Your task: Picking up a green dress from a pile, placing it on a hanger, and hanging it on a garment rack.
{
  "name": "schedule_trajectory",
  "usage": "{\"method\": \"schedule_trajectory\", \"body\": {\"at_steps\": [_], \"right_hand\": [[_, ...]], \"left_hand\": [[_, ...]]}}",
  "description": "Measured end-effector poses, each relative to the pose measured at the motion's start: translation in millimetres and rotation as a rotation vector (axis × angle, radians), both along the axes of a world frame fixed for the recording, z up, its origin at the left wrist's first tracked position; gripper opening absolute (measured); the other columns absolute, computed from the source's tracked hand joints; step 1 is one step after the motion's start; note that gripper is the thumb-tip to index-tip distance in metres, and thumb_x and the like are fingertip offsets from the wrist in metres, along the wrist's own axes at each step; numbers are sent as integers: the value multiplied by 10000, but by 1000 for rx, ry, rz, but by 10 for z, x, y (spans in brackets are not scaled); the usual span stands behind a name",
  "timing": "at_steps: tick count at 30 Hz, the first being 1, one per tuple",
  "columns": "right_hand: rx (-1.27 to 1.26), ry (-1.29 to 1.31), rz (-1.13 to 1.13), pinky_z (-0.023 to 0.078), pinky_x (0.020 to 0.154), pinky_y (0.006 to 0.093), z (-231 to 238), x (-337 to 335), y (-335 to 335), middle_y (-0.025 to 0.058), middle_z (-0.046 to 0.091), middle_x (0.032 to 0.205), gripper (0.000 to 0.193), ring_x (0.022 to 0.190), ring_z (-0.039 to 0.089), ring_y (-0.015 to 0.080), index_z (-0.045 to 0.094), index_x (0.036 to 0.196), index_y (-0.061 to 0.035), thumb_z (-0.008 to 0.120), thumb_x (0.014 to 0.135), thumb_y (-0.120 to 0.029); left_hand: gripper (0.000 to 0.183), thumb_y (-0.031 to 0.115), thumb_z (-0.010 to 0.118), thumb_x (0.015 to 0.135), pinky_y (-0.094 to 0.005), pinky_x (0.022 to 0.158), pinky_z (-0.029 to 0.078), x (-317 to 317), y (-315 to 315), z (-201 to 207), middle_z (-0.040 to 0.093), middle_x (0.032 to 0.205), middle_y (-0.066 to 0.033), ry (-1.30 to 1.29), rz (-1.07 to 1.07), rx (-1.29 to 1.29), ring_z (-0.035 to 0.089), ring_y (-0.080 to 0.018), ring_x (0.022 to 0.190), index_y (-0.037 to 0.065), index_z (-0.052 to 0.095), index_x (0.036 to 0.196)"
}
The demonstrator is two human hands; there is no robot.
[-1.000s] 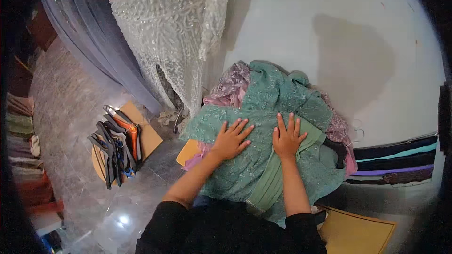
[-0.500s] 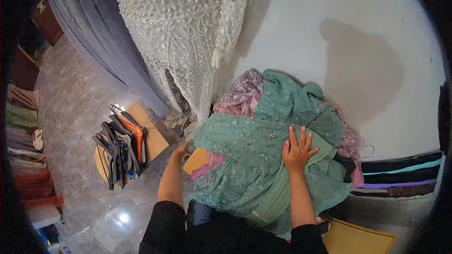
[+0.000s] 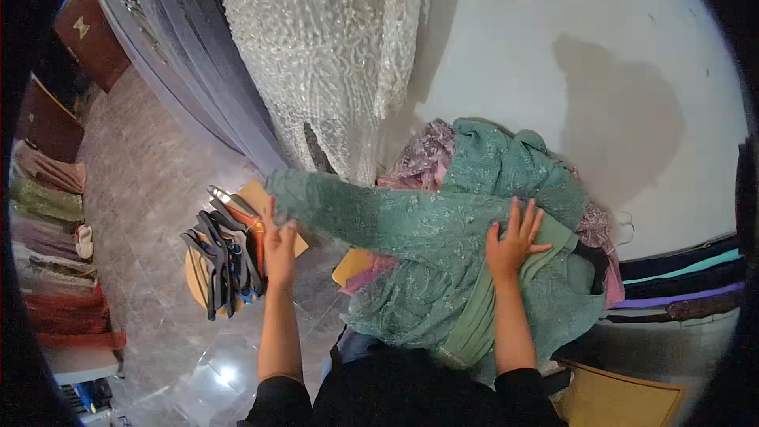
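A sea-green embroidered dress [image 3: 411, 221] lies spread over a heap of clothes in front of me. One sleeve [image 3: 332, 202] of it stretches out to the left, above the floor. At that sleeve's end, my left hand [image 3: 279, 253] grips the fabric between thumb and fingers, though the grip is partly blurred. My right hand [image 3: 510, 253] rests palm down on the dress with its fingers spread. Beside it runs a plain green band of cloth [image 3: 482, 300]. Mauve lace fabric [image 3: 427, 156] and a pink piece [image 3: 370, 275] show from beneath the dress.
Several hangers [image 3: 225, 257] are piled on brown card at the left. A white beaded gown [image 3: 316, 55] and a grey-blue tulle dress [image 3: 198, 71] hang ahead. Folded fabrics [image 3: 680, 285] lie at the right, near a yellow-brown panel [image 3: 624, 395]. More garments [image 3: 67, 308] line the far left.
My left hand has moved up and to the left, drawing the green sleeve out with it. My right hand stays flat on the dress. The whole view has shifted slightly.
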State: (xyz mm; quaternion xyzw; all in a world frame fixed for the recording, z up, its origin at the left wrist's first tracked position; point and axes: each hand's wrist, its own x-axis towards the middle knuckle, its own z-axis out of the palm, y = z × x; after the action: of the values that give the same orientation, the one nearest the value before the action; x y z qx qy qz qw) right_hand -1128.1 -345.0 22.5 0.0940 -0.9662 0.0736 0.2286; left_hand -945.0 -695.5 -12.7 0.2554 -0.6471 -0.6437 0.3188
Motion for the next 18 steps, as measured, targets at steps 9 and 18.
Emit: {"method": "schedule_trajectory", "body": {"at_steps": [9,18], "right_hand": [[-517,-459,1190,1,1026,606,1270,356,-1359,98,218,1451,690,1361,76,338,467,1293,-156,722,661,-262],[-641,-198,915,204,979,429,1344,245,-951,22,520,1080,225,1165,399,248,598,824,-101,715,717,-260]], "left_hand": [[199,251,567,822,-513,1034,-19,-19,636,1085,234,1470,-109,-82,-376,-631,16,-315,1391,118,657,939],[147,197,675,753,-521,1034,73,-193,889,1291,355,1405,-109,131,-181,-549,103,-342,1379,101,588,685]]}}
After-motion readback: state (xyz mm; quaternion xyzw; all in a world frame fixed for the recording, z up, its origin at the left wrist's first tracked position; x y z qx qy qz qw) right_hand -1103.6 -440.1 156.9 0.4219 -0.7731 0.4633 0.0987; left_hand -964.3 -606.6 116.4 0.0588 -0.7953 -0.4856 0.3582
